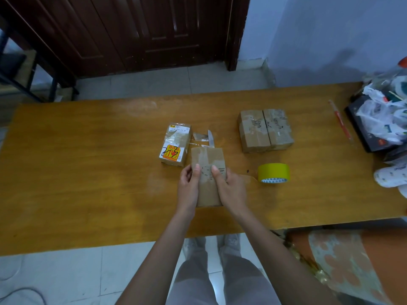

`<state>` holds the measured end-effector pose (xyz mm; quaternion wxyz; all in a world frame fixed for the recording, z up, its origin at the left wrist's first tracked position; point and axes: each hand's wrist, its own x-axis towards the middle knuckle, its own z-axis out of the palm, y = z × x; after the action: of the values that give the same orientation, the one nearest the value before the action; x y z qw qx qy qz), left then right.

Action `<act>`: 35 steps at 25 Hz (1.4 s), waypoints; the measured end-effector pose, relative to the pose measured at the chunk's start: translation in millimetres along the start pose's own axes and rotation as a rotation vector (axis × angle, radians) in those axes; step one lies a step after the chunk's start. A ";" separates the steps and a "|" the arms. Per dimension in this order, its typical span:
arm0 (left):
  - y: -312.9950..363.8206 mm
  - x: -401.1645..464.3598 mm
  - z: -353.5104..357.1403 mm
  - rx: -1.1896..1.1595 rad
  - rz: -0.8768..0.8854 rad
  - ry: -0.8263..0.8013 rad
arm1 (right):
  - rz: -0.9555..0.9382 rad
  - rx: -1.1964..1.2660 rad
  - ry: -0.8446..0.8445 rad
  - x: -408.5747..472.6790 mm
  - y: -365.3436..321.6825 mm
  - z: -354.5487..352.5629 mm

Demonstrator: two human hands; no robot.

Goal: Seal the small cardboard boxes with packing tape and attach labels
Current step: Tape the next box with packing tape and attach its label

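Against a dark wooden door and a pale blue wall, a person stands at a long wooden table and holds a small cardboard box near its front edge. The left hand grips the box's left side, thumb on top; the right hand grips the right side, its thumb pressed on the top face, so the fingers of both hands are clamped on the box. Old clear tape and faint dark print cross the top; the writing is too blurred to read.

Just behind on the left lies a labelled box with a white shipping label, digits that look like "27", and a yellow-and-red sticker with red characters. A knife and tape scraps lie between it and the held box. Two taped boxes, touching side by side, sit well to the right, scrawled with dark marker. The yellow tape roll rests just right of the hands, its loose end apparently trailing toward the box. A red pen and a heap of plastic bags occupy the far right end.

To seal well, the flaps should be pressed flush and square, the box steadied with one hand, then tape drawn along the seam and smoothed down before any label goes on.
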<state>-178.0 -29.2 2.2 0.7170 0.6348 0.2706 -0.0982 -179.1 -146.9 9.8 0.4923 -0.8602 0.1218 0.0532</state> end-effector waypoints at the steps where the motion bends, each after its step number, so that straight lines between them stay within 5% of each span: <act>1: -0.7 0.0 -0.1 0.002 -0.002 -0.005 | 0.008 0.027 -0.008 0.7 2.2 -0.2; 13: -22.8 9.7 -15.8 0.190 -0.070 -0.060 | 0.165 0.052 -0.239 9.6 28.7 -11.5; 21: -53.0 27.5 -38.7 0.567 -0.030 0.089 | -0.300 -0.670 0.249 49.5 56.5 -101.2; 24: -57.2 30.4 -35.7 0.761 -0.003 0.175 | -0.129 -0.880 0.137 68.2 71.5 -117.5; 28: -55.4 33.5 -32.0 0.740 -0.014 0.207 | -0.034 -1.018 -0.078 68.8 90.6 -109.4; 31: -55.7 33.2 -23.6 0.728 -0.021 0.239 | 0.027 -0.951 -0.084 72.3 81.0 -104.5; 35: -53.2 37.6 -20.3 0.706 -0.062 0.230 | 0.063 -0.485 -0.065 65.9 70.7 -100.0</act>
<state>-177.8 -11.3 -63.7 0.4156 0.8415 0.3177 -0.1352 -136.9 -277.6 -12.1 0.2734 -0.9468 0.1163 0.1235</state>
